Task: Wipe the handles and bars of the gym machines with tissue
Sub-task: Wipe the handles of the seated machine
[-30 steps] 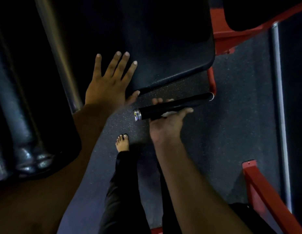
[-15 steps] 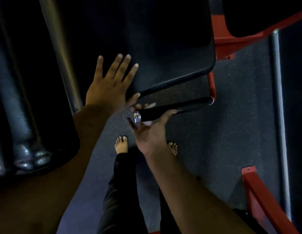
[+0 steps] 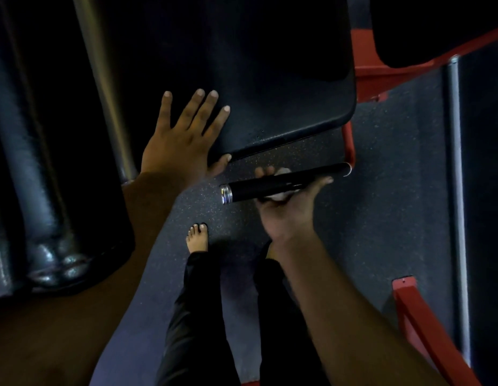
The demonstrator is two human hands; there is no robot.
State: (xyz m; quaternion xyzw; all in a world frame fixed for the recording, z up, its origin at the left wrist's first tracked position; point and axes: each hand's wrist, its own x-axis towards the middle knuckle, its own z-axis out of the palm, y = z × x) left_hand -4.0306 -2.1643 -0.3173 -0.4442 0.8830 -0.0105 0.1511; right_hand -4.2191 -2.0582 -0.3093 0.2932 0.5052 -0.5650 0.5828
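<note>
A black handle (image 3: 284, 183) with a silver end cap sticks out leftward from a red bracket under the black seat pad (image 3: 284, 87). My right hand (image 3: 286, 207) grips this handle from below, fingers curled over it, with white tissue (image 3: 281, 196) bunched between palm and grip. A bit of tissue also shows above the handle. My left hand (image 3: 181, 140) lies flat with spread fingers on the seat pad's left edge, thumb under its corner.
A chrome bar (image 3: 103, 87) and thick dark posts (image 3: 22, 162) stand at the left. Red frame parts (image 3: 426, 327) lie at the lower right and upper right, beside a thin grey rail (image 3: 456, 190). My bare foot (image 3: 198, 238) and dark trouser legs are on the speckled floor.
My right hand slid left to the handle's capped end, then back right along the grip to its middle. The left hand stayed flat on the pad.
</note>
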